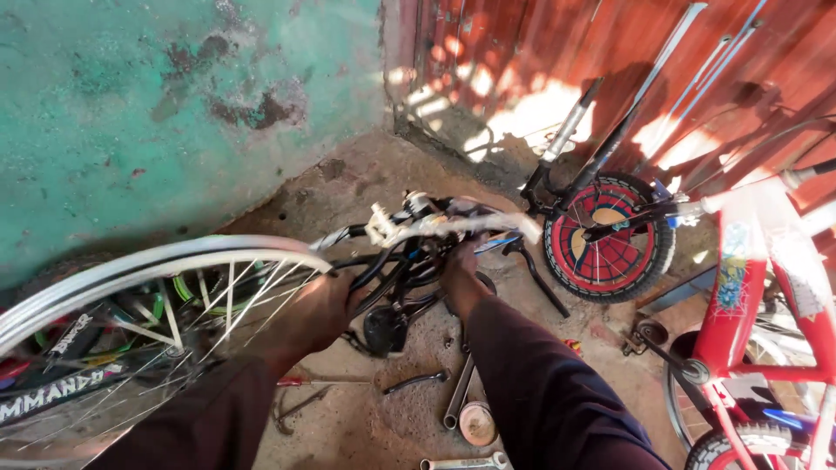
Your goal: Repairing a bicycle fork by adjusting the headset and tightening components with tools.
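Down low, both hands grip an upturned black bicycle frame (pixel 396 278): left hand (pixel 318 313) near the silver spoked wheel (pixel 165 270), right hand (pixel 460 274) farther right.

- The single view comes from a camera on the person's head, looking steeply down and forward over both arms.
- It sits close: sleeves fill the lower edge, a bare wheel rim (pixel 131 270) crowds the left.
- It faces a green wall (pixel 174 96) and red metal door (pixel 610 61) beyond the concrete floor (pixel 383 174).
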